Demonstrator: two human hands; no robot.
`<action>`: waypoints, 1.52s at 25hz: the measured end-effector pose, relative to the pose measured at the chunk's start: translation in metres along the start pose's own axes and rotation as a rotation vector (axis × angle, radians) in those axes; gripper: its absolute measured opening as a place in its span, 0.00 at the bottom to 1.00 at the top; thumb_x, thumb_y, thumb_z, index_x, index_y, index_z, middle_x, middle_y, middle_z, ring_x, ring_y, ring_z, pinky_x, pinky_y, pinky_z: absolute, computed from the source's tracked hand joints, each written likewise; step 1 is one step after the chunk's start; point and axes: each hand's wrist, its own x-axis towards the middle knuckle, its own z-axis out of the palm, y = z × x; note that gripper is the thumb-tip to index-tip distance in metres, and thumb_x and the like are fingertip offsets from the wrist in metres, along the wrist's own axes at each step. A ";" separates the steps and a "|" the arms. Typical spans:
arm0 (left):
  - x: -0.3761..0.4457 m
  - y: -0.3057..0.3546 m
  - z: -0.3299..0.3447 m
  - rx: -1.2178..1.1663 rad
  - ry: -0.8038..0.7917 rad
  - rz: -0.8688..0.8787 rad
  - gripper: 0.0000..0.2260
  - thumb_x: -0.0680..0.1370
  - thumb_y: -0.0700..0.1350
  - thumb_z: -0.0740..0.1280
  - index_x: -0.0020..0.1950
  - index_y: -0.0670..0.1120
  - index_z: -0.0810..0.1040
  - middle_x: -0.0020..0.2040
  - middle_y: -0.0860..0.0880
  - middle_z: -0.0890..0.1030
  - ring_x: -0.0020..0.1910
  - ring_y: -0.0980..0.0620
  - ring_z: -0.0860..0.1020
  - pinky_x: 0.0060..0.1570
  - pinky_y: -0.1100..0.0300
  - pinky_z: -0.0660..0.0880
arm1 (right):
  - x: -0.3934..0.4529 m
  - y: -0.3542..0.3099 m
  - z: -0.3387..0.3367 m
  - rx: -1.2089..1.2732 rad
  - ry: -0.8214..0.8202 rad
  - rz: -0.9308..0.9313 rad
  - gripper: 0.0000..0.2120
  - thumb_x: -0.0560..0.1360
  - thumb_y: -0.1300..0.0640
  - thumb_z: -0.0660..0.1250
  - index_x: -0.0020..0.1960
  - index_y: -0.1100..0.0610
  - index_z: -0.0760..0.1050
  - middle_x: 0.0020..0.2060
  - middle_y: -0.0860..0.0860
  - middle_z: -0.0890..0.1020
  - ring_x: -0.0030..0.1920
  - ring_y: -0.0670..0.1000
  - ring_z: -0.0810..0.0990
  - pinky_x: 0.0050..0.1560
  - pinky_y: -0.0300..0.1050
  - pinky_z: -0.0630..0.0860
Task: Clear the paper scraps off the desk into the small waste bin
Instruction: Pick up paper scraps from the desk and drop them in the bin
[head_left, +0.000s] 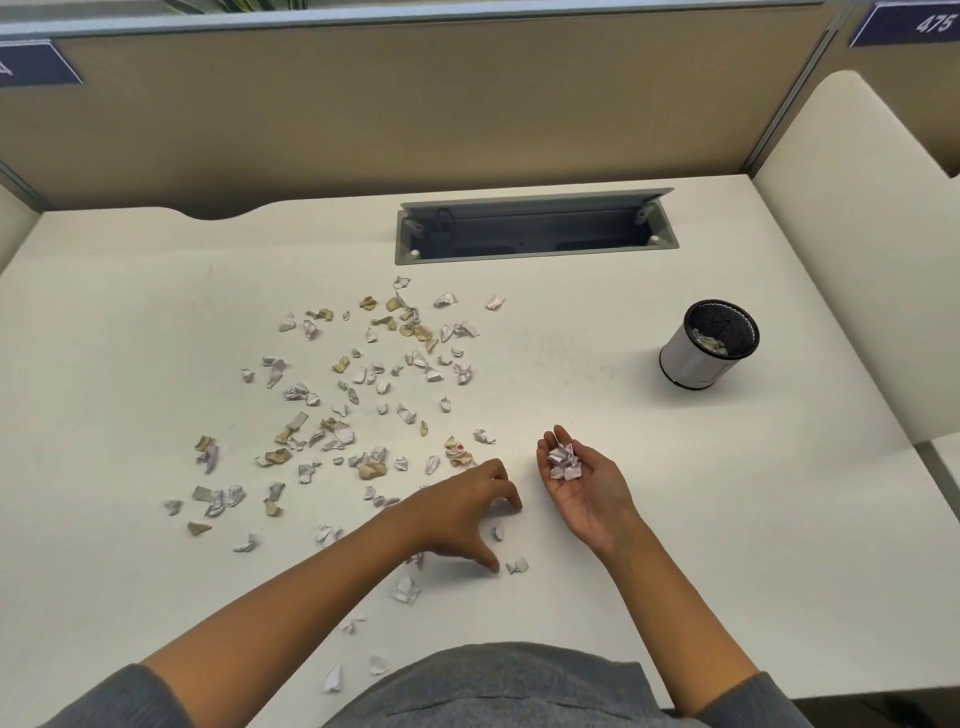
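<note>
The small waste bin (709, 343) stands upright on the white desk (675, 519), a few scraps already inside its mesh liner. Well to the left of the bin lie the paper scraps (363, 395) — white and tan bits scattered wide. Nearer than the bin, the right hand (582, 480) lies palm up, cupping a small heap of crumpled pieces (563, 460). Just left of it the left hand (467, 512) reaches down, fingers curled at the desk — whether they pinch anything is hidden.
</note>
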 end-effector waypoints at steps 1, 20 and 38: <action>-0.001 0.000 0.004 -0.001 0.000 0.005 0.32 0.63 0.55 0.79 0.64 0.54 0.72 0.58 0.56 0.68 0.50 0.59 0.71 0.48 0.63 0.74 | 0.001 0.000 -0.001 -0.004 0.003 -0.003 0.12 0.82 0.64 0.55 0.52 0.66 0.77 0.44 0.59 0.81 0.47 0.55 0.80 0.50 0.47 0.81; 0.016 0.021 0.014 -0.155 0.086 -0.085 0.05 0.66 0.39 0.71 0.40 0.45 0.85 0.37 0.51 0.85 0.35 0.57 0.80 0.38 0.62 0.78 | -0.007 0.008 -0.014 -0.030 0.010 -0.005 0.11 0.82 0.64 0.57 0.52 0.65 0.78 0.44 0.58 0.81 0.47 0.54 0.80 0.46 0.45 0.82; 0.041 0.030 -0.027 -0.517 0.536 -0.250 0.04 0.75 0.46 0.69 0.46 0.53 0.83 0.48 0.58 0.82 0.48 0.60 0.79 0.46 0.62 0.75 | -0.002 -0.012 -0.013 -0.065 -0.025 -0.029 0.09 0.81 0.64 0.59 0.52 0.65 0.78 0.44 0.58 0.82 0.47 0.55 0.81 0.50 0.45 0.82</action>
